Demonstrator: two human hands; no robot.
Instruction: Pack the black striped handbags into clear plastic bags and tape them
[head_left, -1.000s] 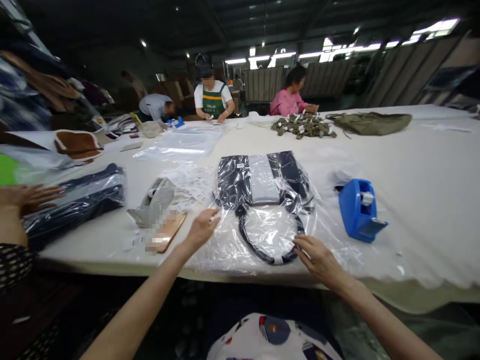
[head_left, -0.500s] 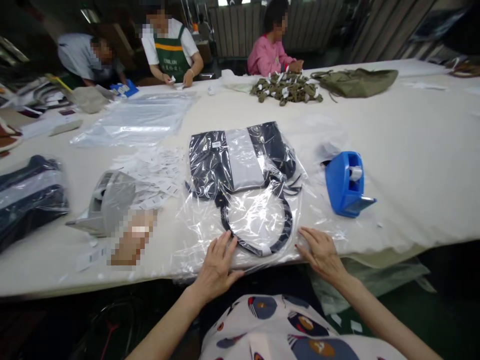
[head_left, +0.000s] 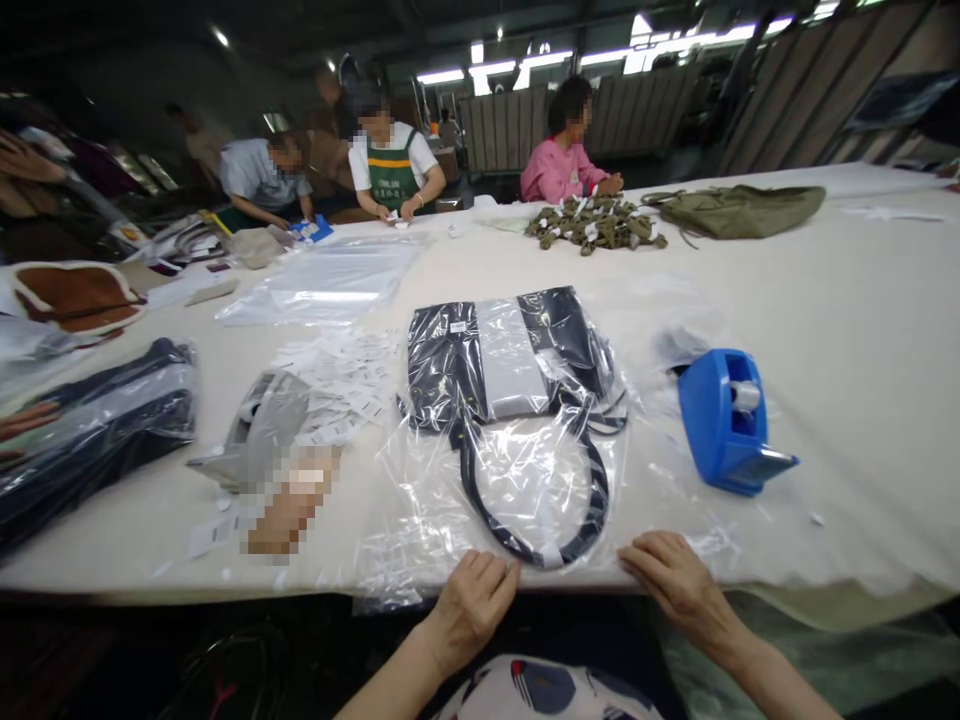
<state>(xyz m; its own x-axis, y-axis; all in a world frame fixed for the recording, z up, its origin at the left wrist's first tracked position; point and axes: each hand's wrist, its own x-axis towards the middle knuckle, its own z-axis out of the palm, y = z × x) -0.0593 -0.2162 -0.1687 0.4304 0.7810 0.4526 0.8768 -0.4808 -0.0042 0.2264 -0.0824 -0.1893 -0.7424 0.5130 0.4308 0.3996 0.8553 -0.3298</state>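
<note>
In front of me lies a dark handbag (head_left: 435,365) inside a clear plastic bag (head_left: 420,510). A pale wrap (head_left: 512,360) crosses the handbag's middle, and its round handle (head_left: 596,500) points toward me. My left hand (head_left: 474,608) is closed at the plastic bag's near edge, just below the handle, fingers curled on the film. At the near right corner my right hand (head_left: 675,580) is closed too, thumb and fingers together on the plastic. Parts of the fingertips are hidden.
A blue tape dispenser (head_left: 720,420) stands right; a grey one (head_left: 266,430) stands left by scattered labels (head_left: 349,385). Clear bags (head_left: 322,280), olive straps (head_left: 592,222) and olive fabric (head_left: 750,212) lie farther back. Another wrapped dark item (head_left: 142,400) is left, with someone's hand (head_left: 26,420). Several people work opposite.
Both hands have drawn back to the table's near edge, and their spread fingers have closed on the plastic. The view has tilted up and shifted left. Another person's hand has appeared at left.
</note>
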